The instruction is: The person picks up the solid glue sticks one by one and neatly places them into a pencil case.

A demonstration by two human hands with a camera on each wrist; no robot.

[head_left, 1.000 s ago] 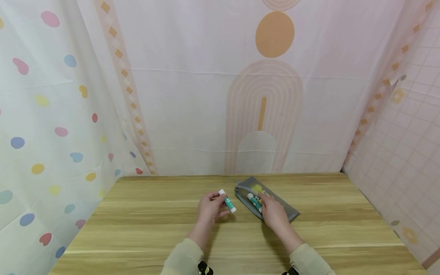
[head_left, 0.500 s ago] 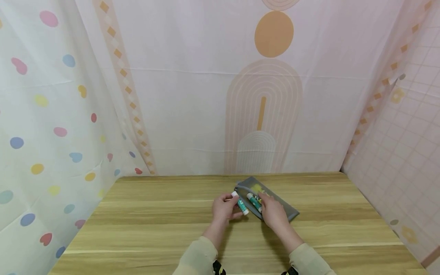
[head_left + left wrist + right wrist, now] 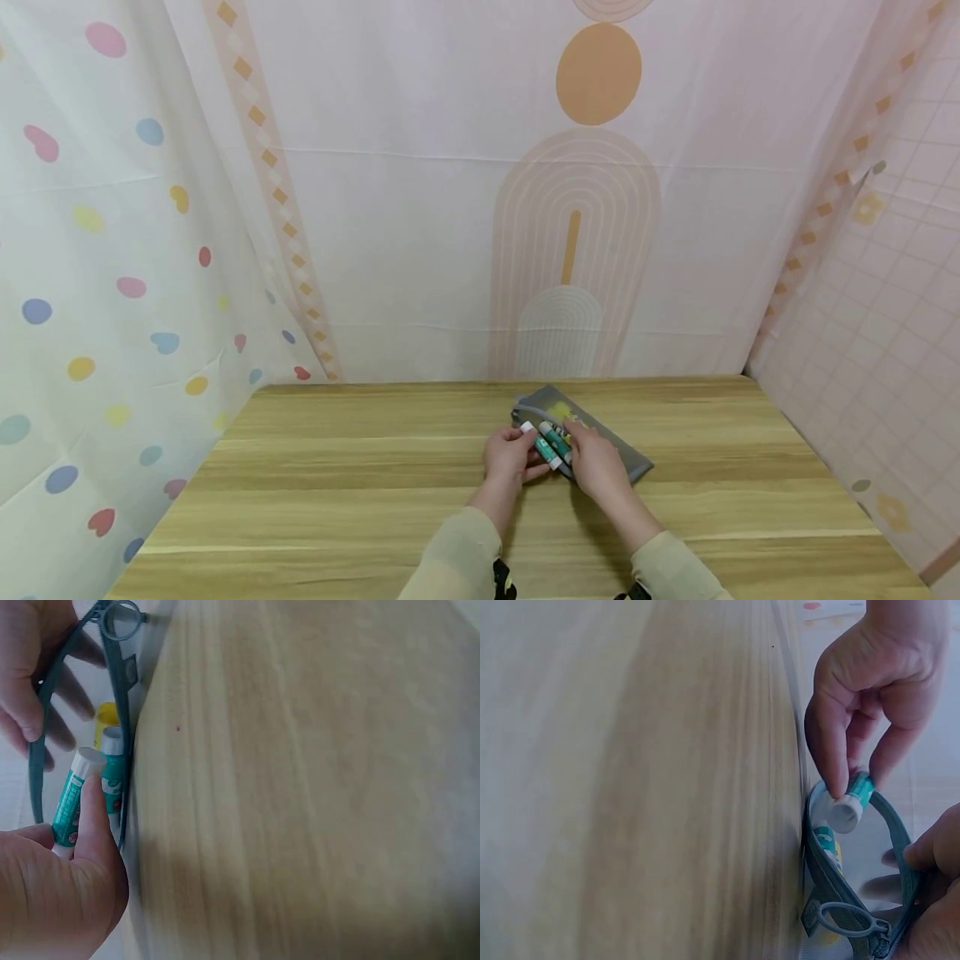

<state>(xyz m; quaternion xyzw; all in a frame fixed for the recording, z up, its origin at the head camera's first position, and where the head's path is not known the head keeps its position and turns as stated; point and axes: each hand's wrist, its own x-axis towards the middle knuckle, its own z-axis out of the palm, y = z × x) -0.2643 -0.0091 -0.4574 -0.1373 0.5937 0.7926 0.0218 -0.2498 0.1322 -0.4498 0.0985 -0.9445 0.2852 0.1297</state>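
My left hand [image 3: 506, 456] pinches a green glue stick with white ends [image 3: 543, 447] between thumb and fingers. It is slanted at the open mouth of a grey see-through zip pouch [image 3: 633, 465]. My right hand [image 3: 598, 467] grips one side of the pouch's zipper rim, thumb outside and fingertips inside, so the mouth gapes. Inside lies a second green glue stick [image 3: 112, 776], beside a yellow cylinder [image 3: 106, 716] that is partly hidden. The right wrist view shows the held stick's white end [image 3: 845, 815] within the outline of the mouth.
The pouch lies on a wood-grain table [image 3: 337, 483], toward its back edge. A ring-shaped zipper pull [image 3: 845, 932] hangs at one end of the zipper. Patterned curtains [image 3: 405, 250] stand behind the table and at both sides.
My left hand has moved right with its glue stick, from beside the pouch to its mouth. The right hand and the pouch have stayed in place.
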